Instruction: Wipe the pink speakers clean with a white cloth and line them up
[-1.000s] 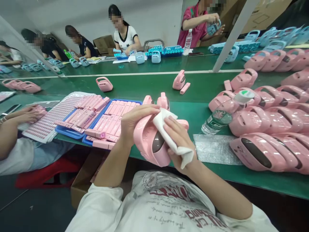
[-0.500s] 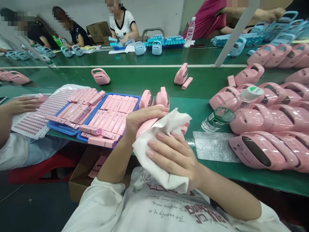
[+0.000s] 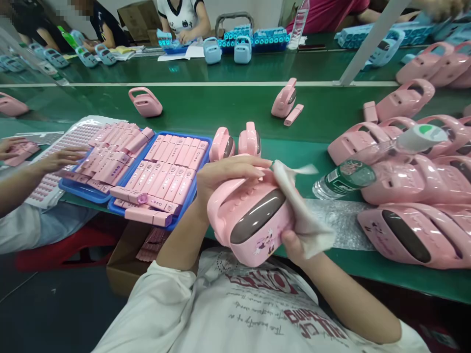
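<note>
My left hand (image 3: 228, 174) grips a glossy pink plastic housing (image 3: 224, 215) from behind and above. The housing is tilted, with its carry handle to the left, a dark oval window facing me and a small cartoon print beneath. A white cloth (image 3: 307, 220) is bunched in my right hand (image 3: 294, 245), against the housing's right side. Most of my right fingers are hidden behind cloth and housing; the thumb shows at the lower edge. Just beyond, two similar pink housings (image 3: 249, 139) stand on the green table (image 3: 206, 110).
Blue trays (image 3: 193, 196) of pink bar-shaped parts lie to the left, near a co-worker's hand (image 3: 61, 159). At right, a water bottle (image 3: 348, 176) leans over bubble wrap (image 3: 331, 218), beside rows of pink housings (image 3: 399, 238). A slanted post (image 3: 368, 46) rises from the table.
The cloth has slid from the housing's front to its right side, uncovering the window and print. My right hand has moved right with it. The co-worker's hand at left has reached the trays.
</note>
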A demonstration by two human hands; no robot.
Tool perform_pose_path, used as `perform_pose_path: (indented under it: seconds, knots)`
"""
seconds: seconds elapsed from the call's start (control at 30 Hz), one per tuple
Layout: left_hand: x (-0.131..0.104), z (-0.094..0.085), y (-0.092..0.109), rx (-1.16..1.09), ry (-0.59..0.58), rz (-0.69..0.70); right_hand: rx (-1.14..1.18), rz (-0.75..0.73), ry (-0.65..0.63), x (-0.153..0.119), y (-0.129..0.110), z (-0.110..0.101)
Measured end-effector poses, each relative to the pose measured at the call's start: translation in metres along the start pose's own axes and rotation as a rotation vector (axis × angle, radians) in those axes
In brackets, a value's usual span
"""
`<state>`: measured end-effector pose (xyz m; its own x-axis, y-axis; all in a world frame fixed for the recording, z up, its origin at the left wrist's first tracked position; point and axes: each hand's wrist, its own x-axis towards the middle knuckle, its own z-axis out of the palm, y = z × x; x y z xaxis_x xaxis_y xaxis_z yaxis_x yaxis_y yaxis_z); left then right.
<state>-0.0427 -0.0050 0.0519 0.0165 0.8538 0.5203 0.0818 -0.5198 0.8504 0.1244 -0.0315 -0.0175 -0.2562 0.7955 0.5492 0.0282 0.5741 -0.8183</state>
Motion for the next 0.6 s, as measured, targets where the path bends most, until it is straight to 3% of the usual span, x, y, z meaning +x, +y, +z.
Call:
perform_pose_path:
  seconds: [0.17, 0.33, 0.5, 0.6]
  knots:
    - [-0.002, 0.011, 0.002, -0.028, 0.044, 0.112, 0.589, 0.343, -0.018, -0.004, 0.002, 0.008]
    - [-0.001, 0.023, 0.0, -0.103, 0.156, 0.113, 0.735, 0.513, 0.082, -0.013, -0.012, 0.018]
    - [0.012, -0.006, -0.01, -0.044, -0.046, -0.073, 0.777, 0.545, 0.116, -0.008, -0.011, 0.031]
    - [0.0, -0.026, -0.017, -0.023, 0.102, -0.171, 0.644, 0.515, 0.263, -0.008, -0.002, 0.033]
